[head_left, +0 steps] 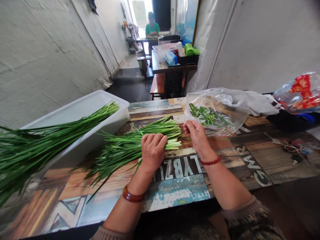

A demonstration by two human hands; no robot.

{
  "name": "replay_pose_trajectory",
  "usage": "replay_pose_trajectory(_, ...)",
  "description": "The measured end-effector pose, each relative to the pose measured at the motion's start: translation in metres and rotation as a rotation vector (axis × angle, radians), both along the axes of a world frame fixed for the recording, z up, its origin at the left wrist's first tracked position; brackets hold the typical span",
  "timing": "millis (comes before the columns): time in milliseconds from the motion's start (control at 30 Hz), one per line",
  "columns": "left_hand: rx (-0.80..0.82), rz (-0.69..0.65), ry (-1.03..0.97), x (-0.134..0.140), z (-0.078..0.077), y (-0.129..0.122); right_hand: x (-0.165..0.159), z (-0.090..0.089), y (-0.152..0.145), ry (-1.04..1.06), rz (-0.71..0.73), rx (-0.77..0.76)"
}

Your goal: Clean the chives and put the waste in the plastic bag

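My left hand [153,150] is closed around part of a bunch of garlic chives [125,141] lying on the wood-patterned table, pale stem ends toward the right. Just right of those ends, my right hand [196,135] is in a pinch; whatever its fingertips may hold is too small to make out. Beyond it, a clear plastic bag [225,100] lies spread open with green trimmings [207,115] on it. More garlic chives [62,135] rest in a white plastic tub [113,128] on the left, their leaves hanging over its near side.
Keys [297,158] and a cord lie on the table [175,196] at the right. Behind them is a red-and-clear plastic package [303,90]. Farther off stand a second table [160,68] with boxes, a bench [158,83] and a seated person [152,29] in green.
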State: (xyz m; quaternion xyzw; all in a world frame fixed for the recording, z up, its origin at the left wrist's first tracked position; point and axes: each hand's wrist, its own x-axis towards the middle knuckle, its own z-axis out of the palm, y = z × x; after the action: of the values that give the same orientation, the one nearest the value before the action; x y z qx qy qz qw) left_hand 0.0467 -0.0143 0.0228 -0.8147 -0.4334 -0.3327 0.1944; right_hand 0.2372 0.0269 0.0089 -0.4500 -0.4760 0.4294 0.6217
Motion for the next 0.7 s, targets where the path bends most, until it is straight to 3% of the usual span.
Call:
replay_pose_trajectory(133, -0.015, 0.031, -0.012, -0.002, -0.001, -0.001, -0.002, 0.01, -0.008, -0.36, 0.133, 0.173)
replay_pose_trajectory(367, -0.117, 0.067, -0.018, -0.001, -0.003, -0.001, -0.007, 0.011, -0.012, -0.794, 0.193, 0.439)
replay_pose_trajectory(467, -0.128, 0.064, 0.013, 0.001, -0.004, 0.0, -0.01, 0.004, -0.01, -0.773, 0.065, 0.386)
replay_pose_trajectory(600, -0.167, 0.058, -0.023, 0.001, -0.008, 0.003, -0.002, 0.003, -0.006, -0.508, -0.181, 0.195)
replay_pose_trajectory(700, -0.236, 0.084, -0.119, -0.001, -0.01, 0.008, 0.012, 0.009, -0.006, -0.393, -0.302, 0.175)
